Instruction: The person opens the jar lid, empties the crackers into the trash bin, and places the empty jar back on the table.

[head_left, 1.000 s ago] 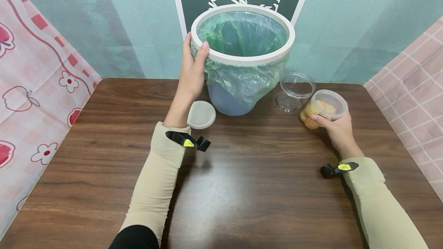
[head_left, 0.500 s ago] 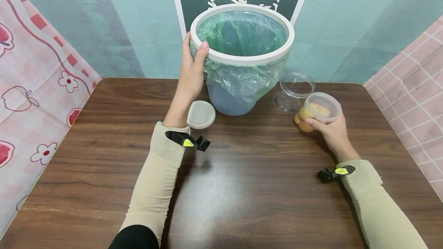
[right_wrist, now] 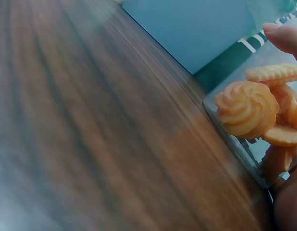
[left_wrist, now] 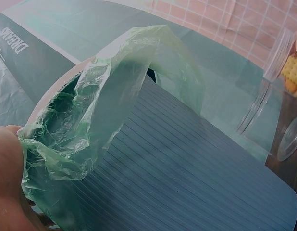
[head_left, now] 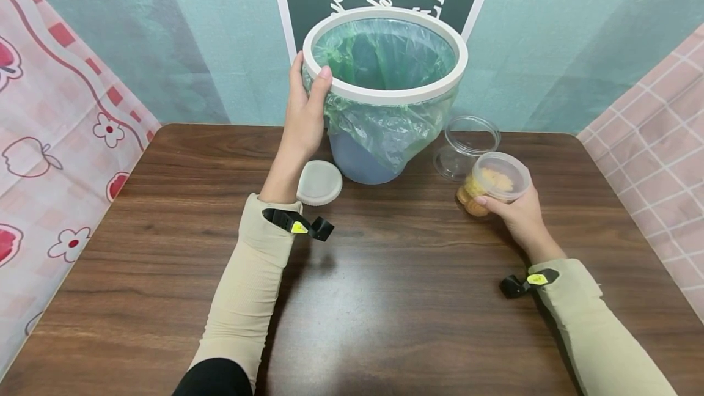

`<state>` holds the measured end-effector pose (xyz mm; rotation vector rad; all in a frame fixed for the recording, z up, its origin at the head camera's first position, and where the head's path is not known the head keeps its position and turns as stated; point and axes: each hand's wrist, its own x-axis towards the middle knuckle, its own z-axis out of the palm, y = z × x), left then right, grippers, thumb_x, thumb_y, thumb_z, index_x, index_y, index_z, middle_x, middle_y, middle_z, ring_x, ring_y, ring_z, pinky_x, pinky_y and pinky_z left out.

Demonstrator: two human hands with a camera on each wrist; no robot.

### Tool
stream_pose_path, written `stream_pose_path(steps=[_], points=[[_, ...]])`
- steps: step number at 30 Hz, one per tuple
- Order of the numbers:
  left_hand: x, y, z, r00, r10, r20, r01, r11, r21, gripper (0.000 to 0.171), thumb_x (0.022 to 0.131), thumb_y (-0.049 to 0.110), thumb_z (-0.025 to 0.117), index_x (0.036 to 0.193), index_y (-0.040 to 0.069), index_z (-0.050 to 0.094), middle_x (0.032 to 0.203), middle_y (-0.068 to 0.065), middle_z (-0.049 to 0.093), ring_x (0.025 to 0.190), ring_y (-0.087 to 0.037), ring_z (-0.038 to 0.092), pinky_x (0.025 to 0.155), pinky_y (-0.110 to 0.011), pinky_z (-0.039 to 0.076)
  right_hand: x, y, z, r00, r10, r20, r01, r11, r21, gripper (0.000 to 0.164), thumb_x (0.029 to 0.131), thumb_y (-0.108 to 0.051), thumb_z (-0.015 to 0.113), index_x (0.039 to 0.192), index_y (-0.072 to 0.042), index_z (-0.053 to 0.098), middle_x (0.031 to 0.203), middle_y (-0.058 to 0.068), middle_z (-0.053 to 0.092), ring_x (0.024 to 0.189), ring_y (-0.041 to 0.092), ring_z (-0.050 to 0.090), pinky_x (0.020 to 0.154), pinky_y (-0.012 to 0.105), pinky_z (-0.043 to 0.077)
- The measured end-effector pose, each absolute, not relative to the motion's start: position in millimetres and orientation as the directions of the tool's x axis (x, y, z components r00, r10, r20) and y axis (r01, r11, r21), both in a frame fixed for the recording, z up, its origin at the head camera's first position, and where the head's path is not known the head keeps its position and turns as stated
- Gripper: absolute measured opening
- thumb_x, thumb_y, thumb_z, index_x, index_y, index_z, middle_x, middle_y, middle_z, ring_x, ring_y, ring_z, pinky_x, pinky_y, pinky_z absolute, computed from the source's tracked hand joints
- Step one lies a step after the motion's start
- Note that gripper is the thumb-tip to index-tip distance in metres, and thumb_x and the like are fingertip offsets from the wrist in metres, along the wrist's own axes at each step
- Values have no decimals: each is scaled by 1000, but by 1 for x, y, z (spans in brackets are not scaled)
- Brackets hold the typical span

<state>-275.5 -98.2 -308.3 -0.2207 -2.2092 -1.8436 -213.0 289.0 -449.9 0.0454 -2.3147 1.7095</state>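
There are two hands (head_left: pixel 304 120) (head_left: pixel 521 216), two jars (head_left: pixel 495 179) (head_left: pixel 455 162), one bin (head_left: pixel 360 161), one bag (head_left: pixel 393 124), one pale lid (head_left: pixel 320 183) and one table (head_left: pixel 396 261).

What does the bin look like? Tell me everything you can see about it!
The bin is rounded and blue-grey, plastic-looking, wider at the top, with fine lines along its side. A white rim circles its open mouth. A thin, crinkly, see-through green bag lines it and hangs down outside. It stands mouth up on the table, near the far edge. The left hand grips its rim.
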Motion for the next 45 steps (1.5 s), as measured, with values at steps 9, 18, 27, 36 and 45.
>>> stream_pose_path(steps=[9,18,27,36,45], points=[[-276,-98,-309,-956,-44,290,278,182,943,79,100,53,44,164,22,8,169,-1,17,149,-6,25,125,-34,22,-209,279,-452,-964,67,259,-238,225,-945,89,72,13,80,148,-16,45,126,-10,58,115,4,53,96,11,39],[-276,-97,-309,-954,-42,296,285,180,942,80,100,53,44,164,21,8,169,-1,17,149,-7,25,125,-33,22,-205,271,-453,-965,30,261,-247,234,-940,88,72,13,80,148,-16,45,126,-11,59,115,3,54,97,11,40],[-276,-96,-309,-954,-38,298,287,177,941,79,101,52,43,164,21,7,169,-2,17,148,-8,28,123,-32,24,-206,264,-452,-958,-15,286,-282,214,-935,90,71,15,80,148,-15,45,129,-9,60,117,4,54,100,12,39],[-276,-97,-309,-955,-42,294,282,178,943,79,101,52,43,164,22,7,168,-1,18,148,-8,27,123,-31,24,-204,251,-453,-953,-62,295,-301,230,-925,90,70,15,81,148,-12,45,129,-9,59,117,4,54,100,12,39],[-276,-96,-309,-951,-54,305,289,195,937,78,101,53,41,164,21,7,168,-2,19,148,-9,29,121,-30,26,-204,242,-453,-947,-102,304,-320,215,-923,91,68,16,81,147,-12,45,130,-9,58,119,6,53,102,13,38]])
